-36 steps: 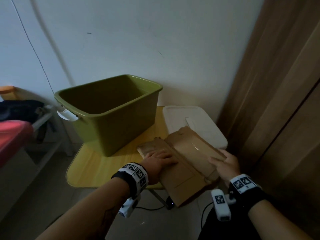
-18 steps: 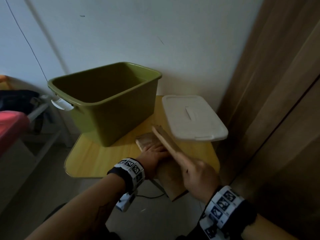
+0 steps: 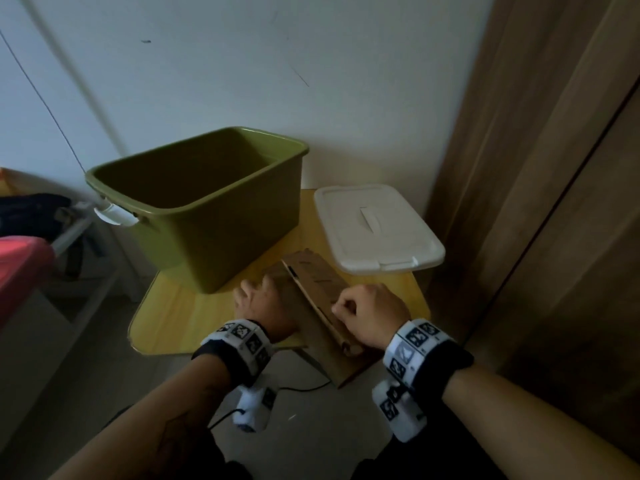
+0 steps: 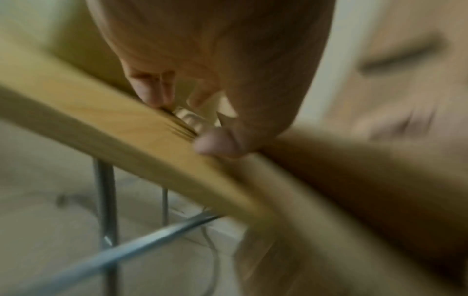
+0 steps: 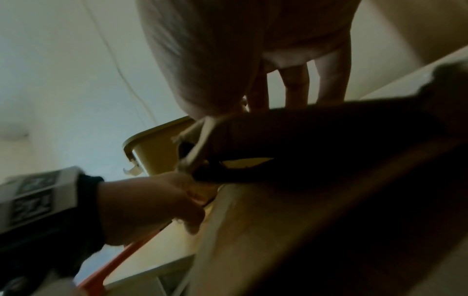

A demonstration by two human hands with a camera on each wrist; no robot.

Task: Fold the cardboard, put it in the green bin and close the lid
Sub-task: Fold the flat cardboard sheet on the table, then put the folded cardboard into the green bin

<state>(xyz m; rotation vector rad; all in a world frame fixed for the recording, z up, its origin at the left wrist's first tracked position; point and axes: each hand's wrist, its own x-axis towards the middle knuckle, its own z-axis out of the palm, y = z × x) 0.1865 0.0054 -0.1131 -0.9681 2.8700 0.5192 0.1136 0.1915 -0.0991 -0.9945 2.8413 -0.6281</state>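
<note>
The cardboard (image 3: pixel 317 289) is located on the yellow table (image 3: pixel 180 313), in front of the green bin (image 3: pixel 214 216) and just beside the white lid (image 3: pixel 377 226); its near end overhangs the table edge. One panel is seen raised on edge along a crease, tilted over the panel that lies flat

The left hand (image 3: pixel 263 306) is laid on the flat panel with fingers extended, so that the sheet is pressed down. The right hand (image 3: pixel 370 313) is set against the raised panel with fingers curled; whether the panel edge is pinched or only pushed cannot be told from the head view, and the right wrist view is too dark to settle it

Progress is judged as early. The fold is under way but not completed, since the raised panel has not been brought flat. The green bin stands open, and nothing can be seen inside it. The white lid rests flat on the table, apart from the bin

Three operations are judged to remain: the fold is to be flattened, the cardboard is to be placed in the bin, and the lid is to be fitted
</note>
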